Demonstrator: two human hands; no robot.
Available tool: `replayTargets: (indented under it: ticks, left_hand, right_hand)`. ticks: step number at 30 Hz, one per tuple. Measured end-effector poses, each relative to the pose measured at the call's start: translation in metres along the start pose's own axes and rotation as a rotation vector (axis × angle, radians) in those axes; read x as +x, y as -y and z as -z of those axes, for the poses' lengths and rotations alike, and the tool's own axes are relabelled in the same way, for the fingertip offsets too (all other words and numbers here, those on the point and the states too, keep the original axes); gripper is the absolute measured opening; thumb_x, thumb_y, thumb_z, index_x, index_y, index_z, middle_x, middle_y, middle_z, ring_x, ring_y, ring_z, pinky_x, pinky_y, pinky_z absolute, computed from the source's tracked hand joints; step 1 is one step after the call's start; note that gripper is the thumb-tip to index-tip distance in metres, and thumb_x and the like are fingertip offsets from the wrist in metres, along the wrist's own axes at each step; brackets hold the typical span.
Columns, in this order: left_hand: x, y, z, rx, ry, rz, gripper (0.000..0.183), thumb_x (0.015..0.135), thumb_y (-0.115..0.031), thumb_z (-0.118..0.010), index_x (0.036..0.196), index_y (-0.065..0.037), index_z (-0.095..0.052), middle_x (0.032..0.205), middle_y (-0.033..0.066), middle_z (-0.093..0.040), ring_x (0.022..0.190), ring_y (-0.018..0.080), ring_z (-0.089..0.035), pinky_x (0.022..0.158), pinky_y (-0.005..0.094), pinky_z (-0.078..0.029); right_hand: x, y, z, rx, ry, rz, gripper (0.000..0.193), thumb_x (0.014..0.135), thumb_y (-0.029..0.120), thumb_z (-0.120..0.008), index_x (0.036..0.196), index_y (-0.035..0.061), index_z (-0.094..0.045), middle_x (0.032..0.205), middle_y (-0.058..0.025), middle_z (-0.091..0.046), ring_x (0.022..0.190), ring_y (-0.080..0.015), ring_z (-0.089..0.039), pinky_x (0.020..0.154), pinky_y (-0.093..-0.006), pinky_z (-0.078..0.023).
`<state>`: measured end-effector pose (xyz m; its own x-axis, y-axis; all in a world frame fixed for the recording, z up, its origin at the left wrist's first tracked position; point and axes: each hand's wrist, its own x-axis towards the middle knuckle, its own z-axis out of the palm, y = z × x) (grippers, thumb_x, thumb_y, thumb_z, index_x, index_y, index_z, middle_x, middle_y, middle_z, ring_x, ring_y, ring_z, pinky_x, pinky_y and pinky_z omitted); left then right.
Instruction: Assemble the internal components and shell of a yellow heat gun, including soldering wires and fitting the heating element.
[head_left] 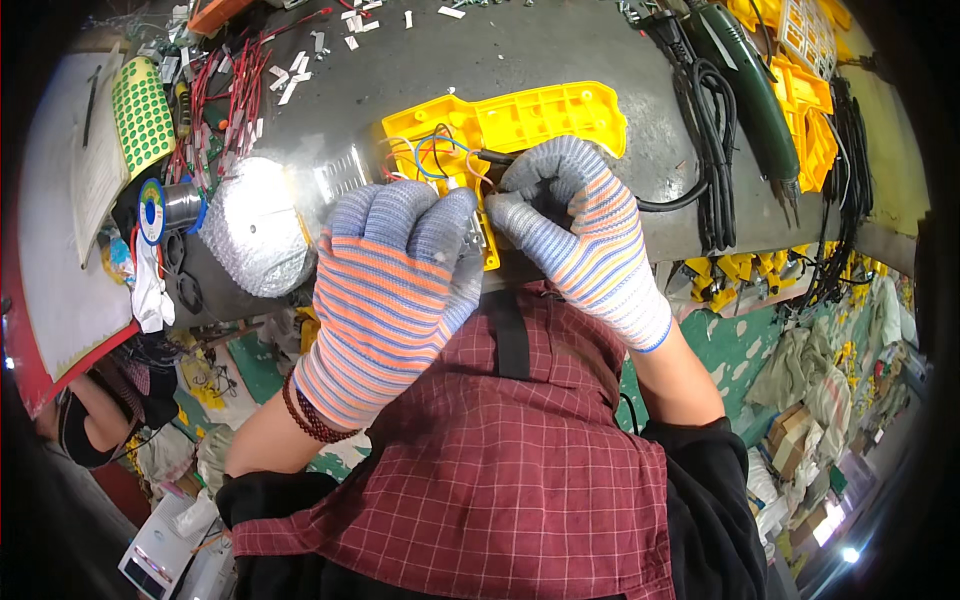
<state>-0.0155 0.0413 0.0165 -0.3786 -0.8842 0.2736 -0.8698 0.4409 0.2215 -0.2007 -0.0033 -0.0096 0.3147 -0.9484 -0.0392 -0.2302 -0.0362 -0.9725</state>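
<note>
A yellow plastic tool housing half (550, 112) lies on the dark bench, ribbed inner side up. Thin blue, red, black and white wires (437, 150) loop over its wired end. My left hand (390, 285), in a striped knitted glove, is closed over the housing's near part; its fingertips meet a small metallic part (476, 232), and what they grip is mostly hidden. My right hand (592, 240), gloved alike, pinches at the end of a thin wire beside the housing. A black power cord (672, 203) passes behind the right hand toward the wires.
To the left stand a bubble-wrapped bundle (255, 230), a solder wire spool (180, 207), red leads (215, 100) and a green sticker sheet (142, 115). On the right are coiled black cord (715, 150), a dark green power tool (745, 90) and yellow housings (803, 115). Another person's arm (95, 410) shows lower left.
</note>
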Motion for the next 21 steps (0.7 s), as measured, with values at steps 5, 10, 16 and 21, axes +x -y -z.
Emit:
replayTargets:
  ticks: [5,10,16,21]
  left_hand:
    - [-0.005,0.011,0.007,-0.078,0.054,-0.055,0.05,0.067,-0.015,-0.077,0.115,-0.009,-0.065,0.104,0.0111,-0.059,0.095,0.0306,-0.058,0.084,0.0434,-0.048]
    - [-0.004,0.014,0.01,-0.084,0.059,-0.137,0.053,0.068,-0.017,-0.076,0.119,-0.009,-0.064,0.107,0.0112,-0.059,0.096,0.0312,-0.058,0.085,0.0432,-0.048]
    - [-0.025,0.009,-0.011,-0.246,-0.013,0.014,0.049,0.077,-0.018,-0.075,0.122,-0.006,-0.062,0.113,0.0139,-0.059,0.101,0.0344,-0.059,0.087,0.0438,-0.049]
    - [-0.032,0.007,-0.019,-0.361,-0.132,0.027,0.044,0.077,-0.016,-0.076,0.117,-0.008,-0.061,0.115,0.0125,-0.059,0.1,0.0332,-0.059,0.086,0.0431,-0.049]
  right_hand:
    - [-0.001,-0.001,-0.001,0.048,0.015,-0.048,0.017,0.083,0.011,-0.071,0.094,0.0042,-0.06,0.076,-0.0065,-0.063,0.068,-0.0132,-0.06,0.065,-0.029,-0.05]
    - [0.0,-0.003,-0.002,0.06,0.023,-0.066,0.018,0.083,0.013,-0.072,0.094,0.0039,-0.06,0.075,-0.006,-0.064,0.069,-0.0121,-0.062,0.065,-0.0283,-0.05]
    - [0.0,-0.004,-0.004,0.058,0.009,-0.051,0.018,0.084,0.014,-0.073,0.093,0.0039,-0.06,0.074,-0.0062,-0.063,0.067,-0.0127,-0.061,0.063,-0.0278,-0.05]
    - [-0.006,0.018,0.017,0.009,0.203,-0.1,0.019,0.085,0.02,-0.073,0.091,0.0049,-0.062,0.078,-0.0076,-0.065,0.076,-0.0164,-0.064,0.071,-0.0321,-0.051]
